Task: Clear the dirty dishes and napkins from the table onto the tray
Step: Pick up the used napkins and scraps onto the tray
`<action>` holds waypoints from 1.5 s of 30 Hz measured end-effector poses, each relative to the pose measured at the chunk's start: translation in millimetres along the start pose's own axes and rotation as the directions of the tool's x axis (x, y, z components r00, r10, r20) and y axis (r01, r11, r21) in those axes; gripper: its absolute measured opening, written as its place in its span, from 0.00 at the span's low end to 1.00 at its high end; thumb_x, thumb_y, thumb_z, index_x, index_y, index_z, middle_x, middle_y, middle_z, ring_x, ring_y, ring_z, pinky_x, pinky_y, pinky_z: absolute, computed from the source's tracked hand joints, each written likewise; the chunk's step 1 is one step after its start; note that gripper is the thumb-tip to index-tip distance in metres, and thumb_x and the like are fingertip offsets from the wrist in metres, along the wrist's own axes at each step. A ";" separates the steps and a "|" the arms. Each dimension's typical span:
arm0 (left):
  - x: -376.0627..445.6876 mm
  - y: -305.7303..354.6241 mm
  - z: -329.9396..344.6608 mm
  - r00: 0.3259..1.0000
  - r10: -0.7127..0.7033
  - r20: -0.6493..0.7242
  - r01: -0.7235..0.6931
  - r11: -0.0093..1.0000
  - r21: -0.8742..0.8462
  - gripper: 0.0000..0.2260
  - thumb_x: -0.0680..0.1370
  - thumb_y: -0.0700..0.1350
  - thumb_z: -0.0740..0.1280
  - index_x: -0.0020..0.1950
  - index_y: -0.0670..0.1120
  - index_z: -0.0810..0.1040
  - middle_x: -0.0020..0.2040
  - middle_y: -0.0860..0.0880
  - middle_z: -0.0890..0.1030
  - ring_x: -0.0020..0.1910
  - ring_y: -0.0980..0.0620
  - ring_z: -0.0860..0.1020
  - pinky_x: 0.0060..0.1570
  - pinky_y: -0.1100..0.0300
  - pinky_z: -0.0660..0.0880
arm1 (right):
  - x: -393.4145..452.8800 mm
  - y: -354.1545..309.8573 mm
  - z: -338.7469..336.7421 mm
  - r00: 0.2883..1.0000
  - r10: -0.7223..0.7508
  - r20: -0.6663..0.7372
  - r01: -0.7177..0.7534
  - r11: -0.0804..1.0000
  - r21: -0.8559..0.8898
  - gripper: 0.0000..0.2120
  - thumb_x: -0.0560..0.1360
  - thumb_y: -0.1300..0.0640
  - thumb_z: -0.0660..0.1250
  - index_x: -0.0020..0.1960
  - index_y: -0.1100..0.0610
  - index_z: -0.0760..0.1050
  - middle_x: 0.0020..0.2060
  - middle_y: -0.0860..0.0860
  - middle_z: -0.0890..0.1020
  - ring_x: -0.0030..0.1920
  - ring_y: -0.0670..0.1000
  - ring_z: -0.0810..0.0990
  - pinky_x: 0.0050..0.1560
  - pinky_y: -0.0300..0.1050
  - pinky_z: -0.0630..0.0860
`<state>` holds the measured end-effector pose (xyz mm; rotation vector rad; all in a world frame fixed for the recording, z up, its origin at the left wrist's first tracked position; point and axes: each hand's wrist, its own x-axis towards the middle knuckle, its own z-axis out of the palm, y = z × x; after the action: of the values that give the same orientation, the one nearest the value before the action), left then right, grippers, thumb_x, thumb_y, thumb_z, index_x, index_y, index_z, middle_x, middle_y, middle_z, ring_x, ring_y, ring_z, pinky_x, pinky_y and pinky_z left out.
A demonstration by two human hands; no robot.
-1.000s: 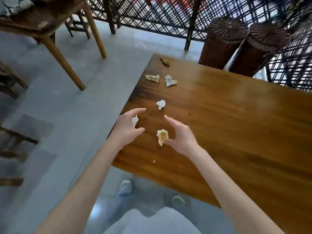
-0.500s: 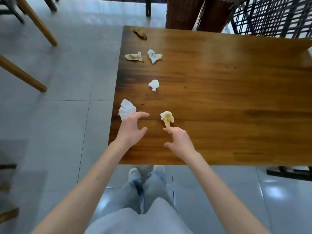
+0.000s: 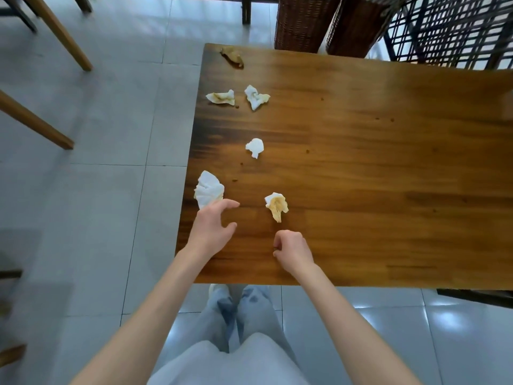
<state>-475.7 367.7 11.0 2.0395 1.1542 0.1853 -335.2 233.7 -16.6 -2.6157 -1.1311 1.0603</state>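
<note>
The left hand (image 3: 211, 232) hovers over the near left corner of the wooden table (image 3: 361, 168), fingers spread and slightly bent, thumb apart, holding nothing; its fingertips sit just beside a white folded napkin (image 3: 208, 189) that lies at the table's left edge and overhangs it a little. The right hand (image 3: 293, 250) is over the near edge of the table with its fingers curled in toward the palm; whether it pinches anything small cannot be told. Just beyond it, apart from the knuckles, lies a crumpled napkin stained yellow-brown (image 3: 276, 205). Farther out along the left side sits a small clean-looking white wad (image 3: 254, 147), then a pair side by side: a flattened stained napkin (image 3: 221, 97) and a twisted white one (image 3: 256, 97) with a tan tip. At the far left corner lies a brown scrap (image 3: 232, 56). Small dark crumbs dot the wood. Beyond the far edge stand two woven wicker baskets (image 3: 302, 22); their contents are out of view. No writing can be read.
</note>
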 end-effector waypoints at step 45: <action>65.4 -22.9 9.7 0.976 -0.106 -0.188 0.145 0.967 0.208 0.20 0.68 0.47 0.76 0.59 0.51 0.78 0.65 0.46 0.71 0.62 0.47 0.68 0.57 0.55 0.72 | 76.6 -17.8 -37.8 0.984 -0.102 -0.148 0.097 0.995 -0.038 0.33 0.65 0.53 0.77 0.68 0.47 0.70 0.62 0.48 0.71 0.61 0.49 0.69 0.52 0.42 0.75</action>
<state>-448.6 420.2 -26.5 2.1668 1.4667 0.1834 -285.1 304.5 -25.0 -2.5805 -1.2382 0.8182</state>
